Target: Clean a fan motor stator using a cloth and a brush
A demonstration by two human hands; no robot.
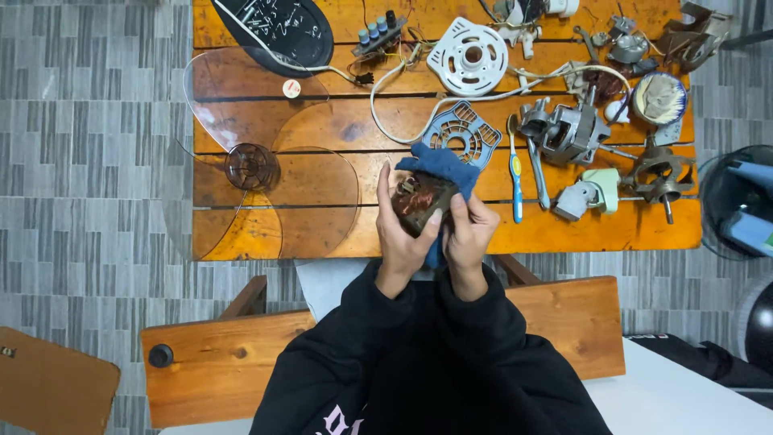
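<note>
My left hand (400, 234) grips a dark square motor stator with copper windings (421, 200), held over the near edge of the wooden table (564, 234). My right hand (469, 234) presses a blue cloth (439, 165) against the stator's right side and top. The cloth drapes behind the part and hangs a little below between my wrists. Both sleeves are black.
A clear fan blade (254, 165) lies on the table's left. A white round grille (468, 56), a blue-grey grille (461, 133), a toothbrush (514, 165), a metal motor housing (568, 133), a white cable and small parts crowd the right. A wooden bench (217, 362) is under me.
</note>
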